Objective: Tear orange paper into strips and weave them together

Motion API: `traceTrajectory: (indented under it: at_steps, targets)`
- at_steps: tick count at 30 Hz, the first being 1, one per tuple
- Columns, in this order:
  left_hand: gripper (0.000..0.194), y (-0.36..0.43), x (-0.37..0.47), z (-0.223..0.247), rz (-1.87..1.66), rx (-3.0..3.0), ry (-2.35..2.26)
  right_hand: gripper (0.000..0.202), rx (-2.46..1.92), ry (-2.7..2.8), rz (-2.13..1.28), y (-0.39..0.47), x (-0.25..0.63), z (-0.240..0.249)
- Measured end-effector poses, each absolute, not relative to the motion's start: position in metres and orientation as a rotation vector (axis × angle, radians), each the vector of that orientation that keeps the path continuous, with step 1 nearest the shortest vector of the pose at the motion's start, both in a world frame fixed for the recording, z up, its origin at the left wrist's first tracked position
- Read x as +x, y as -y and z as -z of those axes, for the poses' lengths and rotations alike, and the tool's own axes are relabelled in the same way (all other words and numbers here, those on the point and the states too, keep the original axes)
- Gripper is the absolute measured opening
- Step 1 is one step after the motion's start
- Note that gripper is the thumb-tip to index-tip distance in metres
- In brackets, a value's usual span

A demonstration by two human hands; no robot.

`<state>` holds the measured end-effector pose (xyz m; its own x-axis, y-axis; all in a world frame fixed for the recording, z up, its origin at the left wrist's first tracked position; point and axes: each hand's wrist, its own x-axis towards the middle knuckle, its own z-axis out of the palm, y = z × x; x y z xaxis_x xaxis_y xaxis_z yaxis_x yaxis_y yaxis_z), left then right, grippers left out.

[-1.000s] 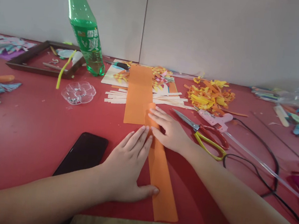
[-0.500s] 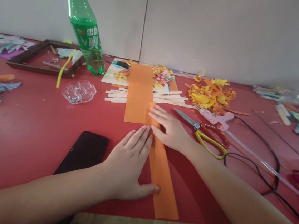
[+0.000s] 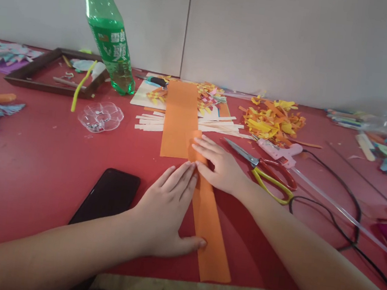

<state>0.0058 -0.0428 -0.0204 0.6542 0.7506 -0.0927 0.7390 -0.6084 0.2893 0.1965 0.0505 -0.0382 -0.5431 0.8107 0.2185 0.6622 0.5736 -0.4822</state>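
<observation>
A long orange paper strip [image 3: 215,240], seemingly folded lengthwise, lies on the red table and slants toward its front edge. My left hand [image 3: 168,207] rests on the strip's left edge, fingers stretched out and thumb spread across the paper. Higher up, my right hand [image 3: 217,164] presses flat on the strip with its fingers extended. The fingertips of both hands nearly meet there. Just beyond, a wider orange paper sheet [image 3: 180,120] lies flat, its near right corner under the strip's far end. White paper strips [image 3: 150,120] stick out from beneath that sheet on both sides.
Scissors [image 3: 261,166] and a pink glue gun [image 3: 280,151] with a black cord lie to the right. Behind them is a pile of orange and yellow scraps [image 3: 273,119]. On the left are a black phone [image 3: 111,196], a clear dish [image 3: 100,117], a green bottle [image 3: 109,37] and a frame [image 3: 43,85].
</observation>
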Motion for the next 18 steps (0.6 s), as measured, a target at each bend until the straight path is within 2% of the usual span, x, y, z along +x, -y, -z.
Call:
traceTrajectory:
  at_steps: [11,18]
  targets:
    - [0.113,0.041,0.005,0.024,-0.078,2.562,-1.194,0.044,-1.178,2.394,-0.443,-0.049,0.197,0.039]
    - [0.116,0.038,0.007,0.022,-0.085,2.583,-1.198,0.028,-1.003,2.385,-0.163,-0.037,0.198,0.034]
